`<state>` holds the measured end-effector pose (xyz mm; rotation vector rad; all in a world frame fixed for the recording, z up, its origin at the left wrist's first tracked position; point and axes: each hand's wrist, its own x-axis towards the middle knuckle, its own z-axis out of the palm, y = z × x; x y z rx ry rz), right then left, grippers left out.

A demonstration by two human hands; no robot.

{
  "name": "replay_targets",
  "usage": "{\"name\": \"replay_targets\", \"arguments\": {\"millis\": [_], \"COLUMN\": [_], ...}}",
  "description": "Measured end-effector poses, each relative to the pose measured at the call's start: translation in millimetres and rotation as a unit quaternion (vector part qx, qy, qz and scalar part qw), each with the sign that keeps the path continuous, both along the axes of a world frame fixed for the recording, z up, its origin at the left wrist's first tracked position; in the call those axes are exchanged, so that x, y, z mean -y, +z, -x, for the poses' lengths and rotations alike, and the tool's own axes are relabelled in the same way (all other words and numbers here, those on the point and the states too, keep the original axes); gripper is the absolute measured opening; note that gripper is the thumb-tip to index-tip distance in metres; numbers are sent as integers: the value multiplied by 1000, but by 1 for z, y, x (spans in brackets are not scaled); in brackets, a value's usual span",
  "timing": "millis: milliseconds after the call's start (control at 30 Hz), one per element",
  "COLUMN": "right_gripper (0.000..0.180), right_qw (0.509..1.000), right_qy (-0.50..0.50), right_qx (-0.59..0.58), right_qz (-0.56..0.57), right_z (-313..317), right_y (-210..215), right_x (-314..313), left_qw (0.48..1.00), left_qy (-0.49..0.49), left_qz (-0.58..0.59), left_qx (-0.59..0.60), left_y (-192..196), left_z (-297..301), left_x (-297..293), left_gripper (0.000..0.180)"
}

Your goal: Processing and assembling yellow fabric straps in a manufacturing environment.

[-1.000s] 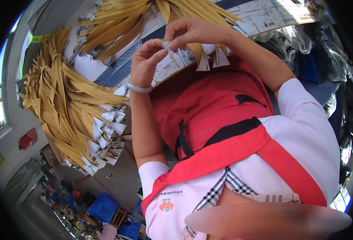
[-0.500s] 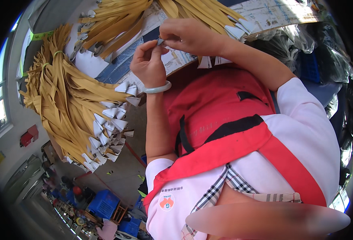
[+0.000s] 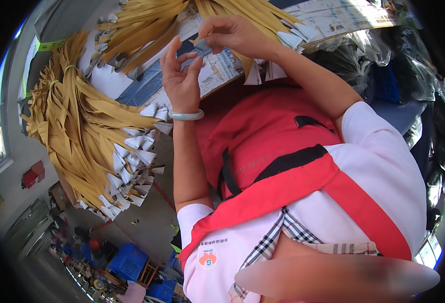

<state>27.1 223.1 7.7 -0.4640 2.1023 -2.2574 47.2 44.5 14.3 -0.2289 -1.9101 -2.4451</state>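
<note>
My right hand [image 3: 238, 38] is over the work table, thumb and forefinger pinched on the small grey-white end of a tan strap [image 3: 200, 44]; most of this strap is hidden. To its left, my left hand [image 3: 181, 83] is raised with fingers apart and nothing in them, a pale bangle on the wrist. Behind both hands, a pile of tan straps [image 3: 149, 35] with curled, pale ends lies on the table. More straps with white folded tips [image 3: 295, 35] spread beyond my right hand. A few white tips poke out below it at the table's edge.
On the left hangs a thick bundle of tan straps [image 3: 76, 116], tied with thin bands, white tips pointing down and right. The table edge [image 3: 353, 35] curves past clear plastic bags [image 3: 353, 58] at right. Blue crates [image 3: 129, 261] stand on the floor at lower left.
My left hand has let go of the strap end, opened its fingers and drawn a little left. My right hand keeps its pinch and has shifted slightly up and left.
</note>
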Motion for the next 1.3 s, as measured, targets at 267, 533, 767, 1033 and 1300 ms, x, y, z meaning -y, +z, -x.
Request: {"name": "replay_targets", "arguments": {"millis": [267,533,767,1033,1300], "right_gripper": [15,23,20,12,11], "right_qw": [996,981,968,807,974], "right_qy": [-36,-100,-143,122,123], "right_qx": [75,12,21,-239,100], "right_qz": [-40,-166,-204,-526,-160], "right_z": [-21,-10,-29,-72,-61], "right_y": [30,-2,16,0,28], "right_x": [-1,-18,-74,-48,-46], "left_qw": [932,936,982,964,956], "left_qy": [-35,-54,190,-142,-230], "left_qz": [268,283,-11,198,136], "left_qx": [-242,-201,-15,-107,-119], "left_y": [3,-8,13,-37,-9], "left_z": [23,17,51,-29,-18], "left_x": [8,7,91,3,1], "left_gripper": [10,11,22,13,20]}}
